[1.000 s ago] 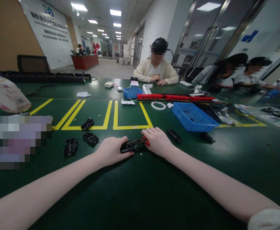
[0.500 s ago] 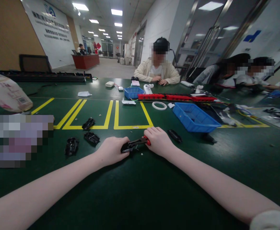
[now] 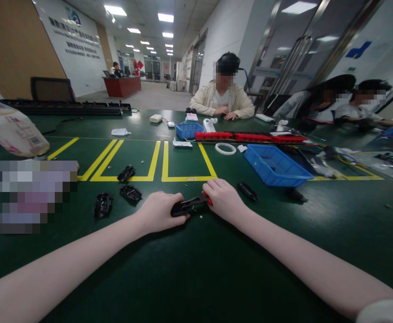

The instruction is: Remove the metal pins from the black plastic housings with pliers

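My left hand (image 3: 159,211) is closed around a black plastic part (image 3: 179,208), holding it just above the green table. In my right hand (image 3: 225,199), fingers wrapped, are red-handled pliers (image 3: 202,198) whose dark jaws reach left onto the part. Where exactly the jaws bite cannot be made out. A small pale scrap (image 3: 201,217) lies below the jaws. Similar black parts (image 3: 102,205) rest left of my left hand, with another dark piece (image 3: 248,191) just beyond my right hand.
A blue bin (image 3: 277,172) stands to the right, with a smaller blue bin (image 3: 189,131) farther back. Red strips (image 3: 250,137) and a white ring (image 3: 225,149) lie between. At left is a plastic bag (image 3: 15,128). A person (image 3: 221,96) sits opposite.
The whole view has shifted slightly. My hands keep the same holds; the pliers and black part have tilted a little against each other.
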Available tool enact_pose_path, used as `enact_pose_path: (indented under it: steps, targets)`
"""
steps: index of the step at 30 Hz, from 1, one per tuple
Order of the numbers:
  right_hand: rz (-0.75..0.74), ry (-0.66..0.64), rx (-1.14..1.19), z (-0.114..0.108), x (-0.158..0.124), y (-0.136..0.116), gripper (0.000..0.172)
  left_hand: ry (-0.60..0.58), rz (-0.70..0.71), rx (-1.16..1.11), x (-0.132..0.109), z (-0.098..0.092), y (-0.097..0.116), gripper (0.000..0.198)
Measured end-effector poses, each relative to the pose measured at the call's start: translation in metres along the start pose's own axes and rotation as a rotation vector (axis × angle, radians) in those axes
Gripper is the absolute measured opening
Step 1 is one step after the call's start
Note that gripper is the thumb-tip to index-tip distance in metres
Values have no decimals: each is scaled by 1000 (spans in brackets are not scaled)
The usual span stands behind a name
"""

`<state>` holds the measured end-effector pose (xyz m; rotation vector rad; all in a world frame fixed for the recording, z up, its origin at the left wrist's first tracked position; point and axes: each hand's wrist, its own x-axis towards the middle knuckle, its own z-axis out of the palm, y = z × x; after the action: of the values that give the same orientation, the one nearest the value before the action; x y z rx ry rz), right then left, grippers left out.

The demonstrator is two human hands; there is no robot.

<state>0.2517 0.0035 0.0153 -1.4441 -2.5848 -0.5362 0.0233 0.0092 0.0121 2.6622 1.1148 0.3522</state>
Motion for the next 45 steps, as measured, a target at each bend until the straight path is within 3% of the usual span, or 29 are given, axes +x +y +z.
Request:
enact_pose_path:
  steps: [10,18,20,25,33,45]
  targets:
    - [-8,-22,142,4,1,7,5,47,48,-39,-2,-2,-1,43]
    - [43,32,260,1,-1,8,47,144,-23,-109,-2,-2,-5,49]
    - [50,34,261,1,-1,8,44,148,-22,-140,-2,-2,-5,50]
    - [27,17,237,2,0,8,16,123,16,-154,-3,-2,-4,47]
    - [28,64,182,3,0,7,10,38,-11,-209,-3,-4,-3,47]
    - [6,73,149,1,0,7,11,89,63,-88,-4,-3,1,46]
